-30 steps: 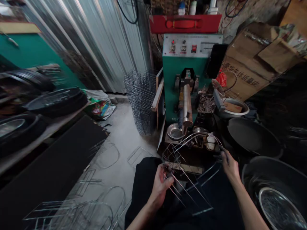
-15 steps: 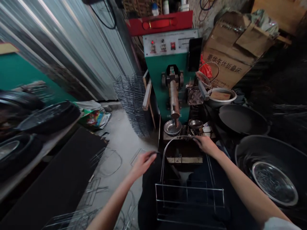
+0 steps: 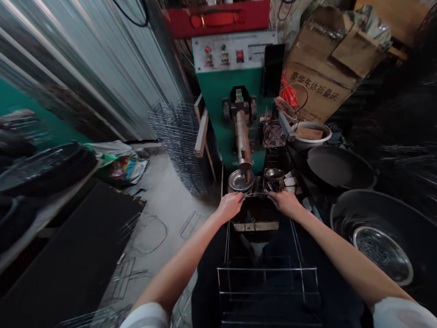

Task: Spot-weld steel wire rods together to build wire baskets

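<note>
A wire rack [image 3: 267, 269] with a tall arched top lies across my lap, its rectangular basket end towards me. My left hand [image 3: 230, 206] is closed on the left side of the arch. On the arch's right side my right hand [image 3: 286, 203] is closed too. A short stretch of thin wire shows between the two hands. Just beyond them is a green machine [image 3: 213, 91] with a round metal arm [image 3: 242, 136] pointing down towards me. Below the arm's tip sits a shallow metal bowl [image 3: 241, 180].
A stack of wire grids [image 3: 179, 146] stands left of the machine. Loose wire frames [image 3: 150, 232] lie on the floor beside a black board [image 3: 78, 246]. To my right are a dark pan [image 3: 341, 166] and a large black basin holding a metal bowl [image 3: 382, 255] of small pieces.
My left hand has moved right and up from beside the rack and now grips its arch. My right hand still holds the other side. The view has shifted slightly.
</note>
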`<state>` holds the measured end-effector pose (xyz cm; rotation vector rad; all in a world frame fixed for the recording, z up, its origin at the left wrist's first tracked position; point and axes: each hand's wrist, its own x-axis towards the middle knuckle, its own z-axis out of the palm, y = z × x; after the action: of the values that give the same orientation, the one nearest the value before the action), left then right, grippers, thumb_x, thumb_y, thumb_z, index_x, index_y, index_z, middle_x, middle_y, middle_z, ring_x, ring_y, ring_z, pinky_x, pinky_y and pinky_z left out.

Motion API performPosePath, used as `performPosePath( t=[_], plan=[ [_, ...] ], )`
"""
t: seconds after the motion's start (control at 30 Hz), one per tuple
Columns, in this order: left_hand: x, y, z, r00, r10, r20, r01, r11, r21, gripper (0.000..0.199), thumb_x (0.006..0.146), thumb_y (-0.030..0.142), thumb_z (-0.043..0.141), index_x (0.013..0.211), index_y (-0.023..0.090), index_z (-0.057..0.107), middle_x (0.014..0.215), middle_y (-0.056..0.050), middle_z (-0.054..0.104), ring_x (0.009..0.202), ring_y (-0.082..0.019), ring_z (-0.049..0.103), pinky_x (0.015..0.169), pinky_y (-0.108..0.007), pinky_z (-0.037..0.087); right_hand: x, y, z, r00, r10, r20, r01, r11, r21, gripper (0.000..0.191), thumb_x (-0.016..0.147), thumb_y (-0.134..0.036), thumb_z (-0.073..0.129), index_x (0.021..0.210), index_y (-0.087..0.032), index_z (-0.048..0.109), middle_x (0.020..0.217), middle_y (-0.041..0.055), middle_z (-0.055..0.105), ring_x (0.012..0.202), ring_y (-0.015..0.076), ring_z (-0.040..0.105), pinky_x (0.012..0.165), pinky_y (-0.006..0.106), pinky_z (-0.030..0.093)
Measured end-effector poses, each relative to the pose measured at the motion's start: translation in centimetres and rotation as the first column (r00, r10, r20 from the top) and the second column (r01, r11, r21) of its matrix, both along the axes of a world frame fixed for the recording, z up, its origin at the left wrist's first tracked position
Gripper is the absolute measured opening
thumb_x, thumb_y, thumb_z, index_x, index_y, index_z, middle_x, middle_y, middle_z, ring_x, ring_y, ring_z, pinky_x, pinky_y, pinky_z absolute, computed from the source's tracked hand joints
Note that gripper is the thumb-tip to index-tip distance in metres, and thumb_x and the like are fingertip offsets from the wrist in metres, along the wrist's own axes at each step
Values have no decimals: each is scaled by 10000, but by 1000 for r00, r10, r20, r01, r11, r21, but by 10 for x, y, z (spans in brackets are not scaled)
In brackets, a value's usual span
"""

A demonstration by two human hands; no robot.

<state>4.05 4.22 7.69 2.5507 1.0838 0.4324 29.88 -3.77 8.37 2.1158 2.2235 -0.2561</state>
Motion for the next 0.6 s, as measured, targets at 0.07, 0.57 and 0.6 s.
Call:
performPosePath(
  t=[0.07, 0.57, 0.6],
  plan=[
    [0, 1, -1, 1000, -3, -7, 3, 1000, 21, 192, 1003, 212, 553, 864, 187, 683, 821, -59, 727, 750, -196, 700, 698, -264, 464, -3, 2, 0, 1000, -2, -1, 2, 1000, -14, 403, 1091, -428, 354, 1304, -295, 669, 1020, 119, 779, 911, 257, 744, 736, 302, 501],
    [-18, 7, 34, 998, 41, 57, -47, 993, 104, 216, 965, 223, 534, 778, 204, 640, 705, -28, 661, 660, -178, 621, 641, -273, 393, -12, 23, 36, 977, 130, -170, -117, 989, 85, 271, 1056, -369, 434, 1033, -256, 680, 925, 60, 746, 889, 226, 679, 744, 276, 413],
    [-18, 7, 36, 997, 44, 59, -50, 993, 107, 215, 962, 220, 536, 774, 204, 639, 703, -27, 660, 659, -177, 619, 637, -273, 389, -12, 24, 37, 977, 131, -170, -117, 989, 92, 262, 1053, -368, 442, 1031, -256, 678, 931, 60, 745, 891, 226, 675, 740, 275, 408]
  ],
)
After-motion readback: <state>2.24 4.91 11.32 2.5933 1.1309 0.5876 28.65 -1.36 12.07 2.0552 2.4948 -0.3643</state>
